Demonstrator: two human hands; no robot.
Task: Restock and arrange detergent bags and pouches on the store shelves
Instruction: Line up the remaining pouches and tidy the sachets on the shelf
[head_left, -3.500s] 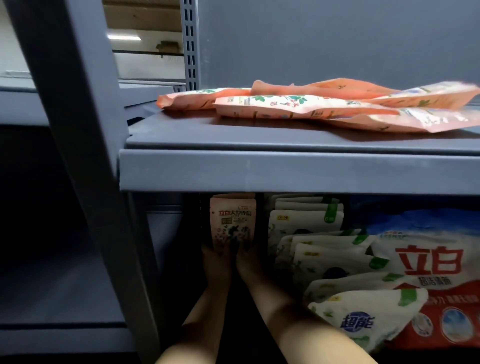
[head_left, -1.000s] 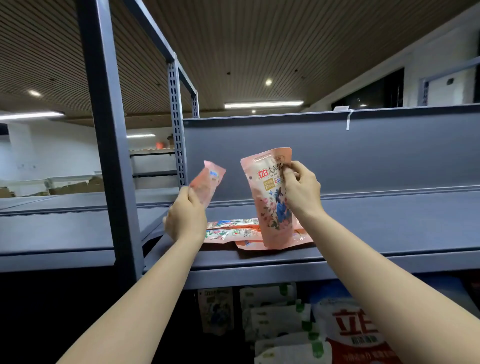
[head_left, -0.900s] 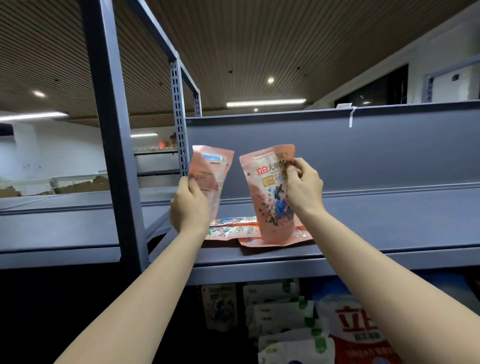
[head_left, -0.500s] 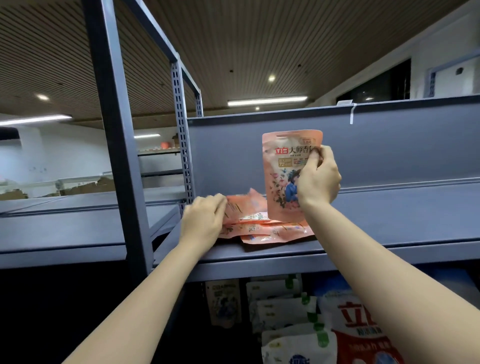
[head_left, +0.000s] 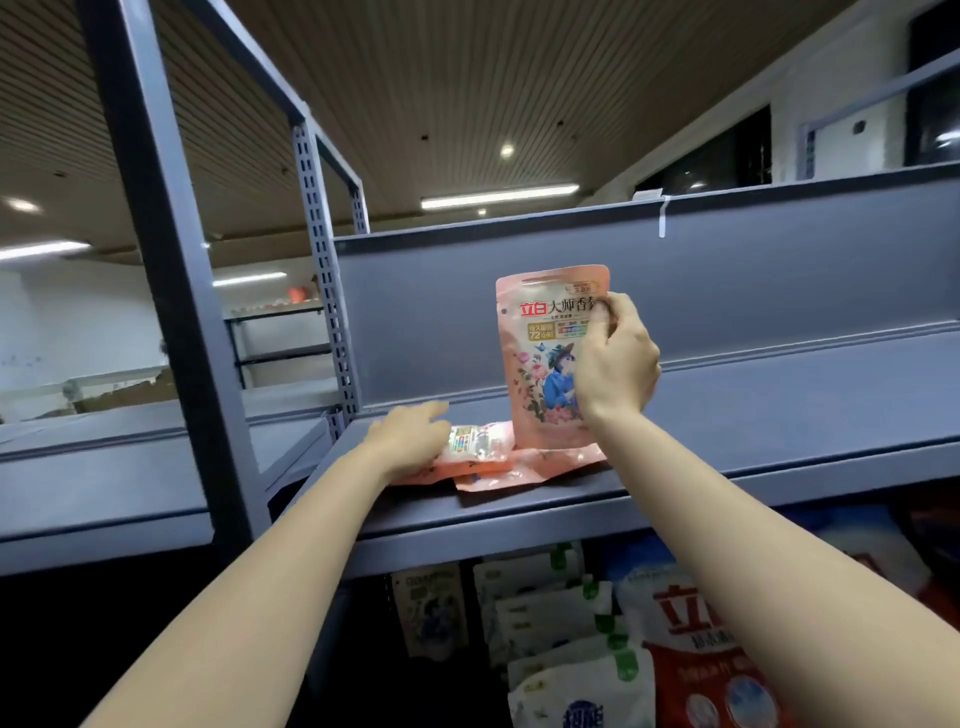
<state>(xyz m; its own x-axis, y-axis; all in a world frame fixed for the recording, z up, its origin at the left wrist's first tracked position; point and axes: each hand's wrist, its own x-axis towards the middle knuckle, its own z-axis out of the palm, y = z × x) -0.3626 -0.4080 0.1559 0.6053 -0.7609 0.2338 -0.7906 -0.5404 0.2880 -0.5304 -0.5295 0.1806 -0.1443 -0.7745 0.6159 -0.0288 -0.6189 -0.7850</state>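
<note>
My right hand (head_left: 615, 366) pinches the pink pouch (head_left: 545, 358) upright, its base on the flat pouches (head_left: 498, 460) lying on the shelf (head_left: 779, 415). My left hand (head_left: 410, 439) rests open-fingered on those. I should seat the base squarely, clear of the pile, before loosening my grip.

Bare forearms, no sleeves
</note>
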